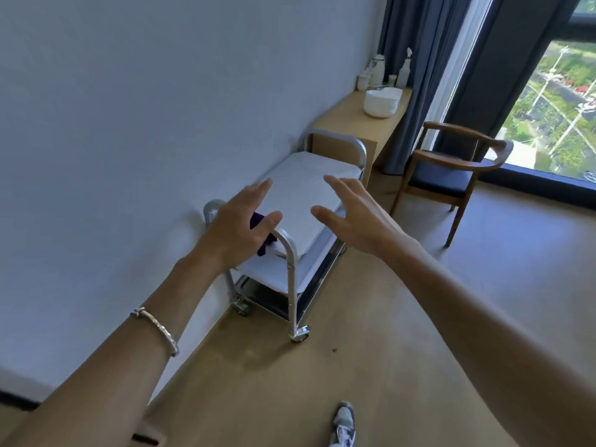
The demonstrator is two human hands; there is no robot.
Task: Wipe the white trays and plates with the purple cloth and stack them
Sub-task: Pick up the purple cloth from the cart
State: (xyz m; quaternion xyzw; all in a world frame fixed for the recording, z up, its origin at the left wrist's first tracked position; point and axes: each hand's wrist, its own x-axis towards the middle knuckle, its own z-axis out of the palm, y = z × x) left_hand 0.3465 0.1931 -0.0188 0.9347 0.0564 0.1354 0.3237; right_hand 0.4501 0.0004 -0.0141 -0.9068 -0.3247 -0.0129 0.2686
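While both arms are stretched out toward the metal cart (292, 272) against the wall, neither hand has taken hold of anything, so I judge this to be the opening step: the reach for the first things to clean. The left hand (237, 227) is spread wide with fingers apart and hangs in front of the purple cloth (258, 221), which lies at the near end of the cart's top shelf, partly hidden behind that hand; whether the fingers touch the cloth I cannot tell. The right hand (351, 214) is likewise open and empty, fingers splayed, poised over the near right part of the white tray (303, 191) that lies flat on the top of the cart. The next move, as I read it, calls for the left hand to close on the cloth and the right to steady or lift the tray by its edge (a flat, smooth thing, likely to slide if pressed from one side only). By count: one purple cloth, one white tray showing on top, though it may be a pile whose layers I cannot separate, and one stack of white plates (380, 103) on the wooden side table (354, 124) beyond the cart, well apart from both hands; the plates in it are too many and too small to number. One wooden chair (451, 169) stands by the window.
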